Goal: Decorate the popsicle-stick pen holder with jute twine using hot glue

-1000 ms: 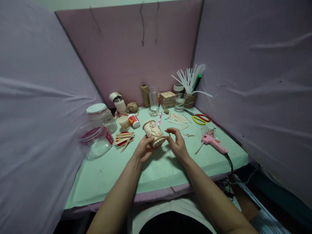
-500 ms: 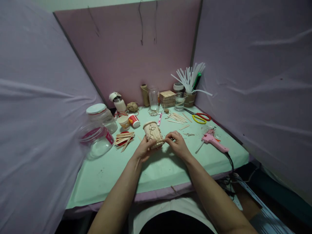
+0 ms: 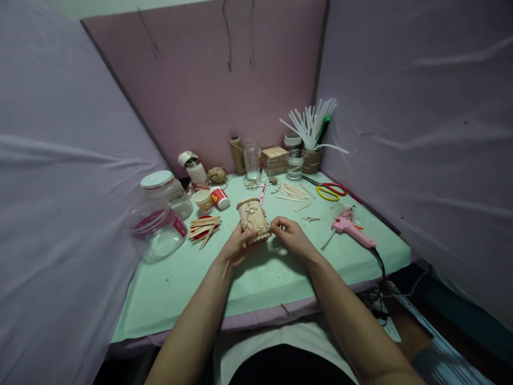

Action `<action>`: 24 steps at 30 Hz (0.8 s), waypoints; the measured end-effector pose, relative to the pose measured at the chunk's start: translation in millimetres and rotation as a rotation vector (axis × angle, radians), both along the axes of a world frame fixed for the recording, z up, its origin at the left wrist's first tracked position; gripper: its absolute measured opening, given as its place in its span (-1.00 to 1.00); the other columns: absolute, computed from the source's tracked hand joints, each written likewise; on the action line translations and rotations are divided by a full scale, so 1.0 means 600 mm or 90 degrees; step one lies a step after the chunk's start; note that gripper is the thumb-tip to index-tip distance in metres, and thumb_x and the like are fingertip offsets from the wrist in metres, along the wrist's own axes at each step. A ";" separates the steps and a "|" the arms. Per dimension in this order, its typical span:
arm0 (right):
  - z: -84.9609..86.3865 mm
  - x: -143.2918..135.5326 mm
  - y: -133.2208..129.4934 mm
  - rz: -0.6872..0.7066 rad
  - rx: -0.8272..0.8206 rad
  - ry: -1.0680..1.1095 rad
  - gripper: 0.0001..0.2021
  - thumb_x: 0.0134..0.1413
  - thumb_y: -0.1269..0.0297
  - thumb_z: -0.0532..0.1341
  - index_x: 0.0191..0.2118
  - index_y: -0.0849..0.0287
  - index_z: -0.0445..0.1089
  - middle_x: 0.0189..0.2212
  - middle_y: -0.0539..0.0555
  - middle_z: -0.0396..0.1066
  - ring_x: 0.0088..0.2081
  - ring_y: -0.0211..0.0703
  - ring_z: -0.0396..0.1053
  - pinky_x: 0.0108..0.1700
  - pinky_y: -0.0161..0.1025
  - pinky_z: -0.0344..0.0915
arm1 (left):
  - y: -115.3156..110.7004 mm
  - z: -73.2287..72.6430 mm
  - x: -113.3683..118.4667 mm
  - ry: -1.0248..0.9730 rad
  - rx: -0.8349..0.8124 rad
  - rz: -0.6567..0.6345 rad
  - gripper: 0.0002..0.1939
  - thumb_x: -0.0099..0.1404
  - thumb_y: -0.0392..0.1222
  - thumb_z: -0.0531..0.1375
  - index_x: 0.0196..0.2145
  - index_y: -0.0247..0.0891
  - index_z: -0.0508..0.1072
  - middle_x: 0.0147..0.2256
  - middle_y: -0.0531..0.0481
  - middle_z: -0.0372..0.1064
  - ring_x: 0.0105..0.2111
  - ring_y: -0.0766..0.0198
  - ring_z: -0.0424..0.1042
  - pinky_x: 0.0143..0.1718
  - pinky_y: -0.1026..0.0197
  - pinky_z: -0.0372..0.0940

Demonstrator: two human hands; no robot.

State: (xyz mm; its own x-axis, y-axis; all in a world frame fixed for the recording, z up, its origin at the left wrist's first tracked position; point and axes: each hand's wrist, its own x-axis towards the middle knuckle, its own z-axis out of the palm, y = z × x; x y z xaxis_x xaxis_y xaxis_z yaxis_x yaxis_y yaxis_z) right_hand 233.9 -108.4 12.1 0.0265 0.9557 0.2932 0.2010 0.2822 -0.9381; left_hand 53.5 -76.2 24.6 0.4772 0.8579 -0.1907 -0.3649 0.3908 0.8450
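Observation:
A pale wooden stick-covered cup (image 3: 253, 216), decorated with a flower and twine-like trim at its rim and base, is held slightly tilted over the table. My left hand (image 3: 237, 245) is closed around its lower left side, thumb across the front. At the lower right edge of the cup, my right hand (image 3: 292, 235) has its fingertips pinched together, touching or nearly touching the trim. Whatever lies between those fingertips is too small to make out. Behind the cup is a small pink-and-white tool (image 3: 263, 194).
Right of my hands lies a pink glue gun (image 3: 352, 231), its cord running off the table edge. Scissors (image 3: 329, 191) and loose wooden sticks (image 3: 292, 192) lie farther back. Clear jars (image 3: 164, 235) and a red dish (image 3: 211, 231) of sticks stand left. Glue sticks (image 3: 306, 128) fill a pot behind.
The cup has turned a little more upright in my left hand. My right fingertips stay by its lower edge, and the view has shifted slightly.

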 end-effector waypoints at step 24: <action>0.009 -0.005 -0.012 -0.024 -0.096 0.080 -0.62 -0.07 -0.07 0.31 -0.56 0.15 0.31 -0.59 -0.09 0.19 -0.51 -0.29 0.12 -0.44 -0.32 0.10 | -0.002 -0.005 0.014 -0.024 -0.007 0.025 -0.37 0.00 -0.31 0.39 0.05 -0.22 0.34 -0.10 -0.11 0.48 -0.15 0.16 0.50 -0.01 0.07 0.36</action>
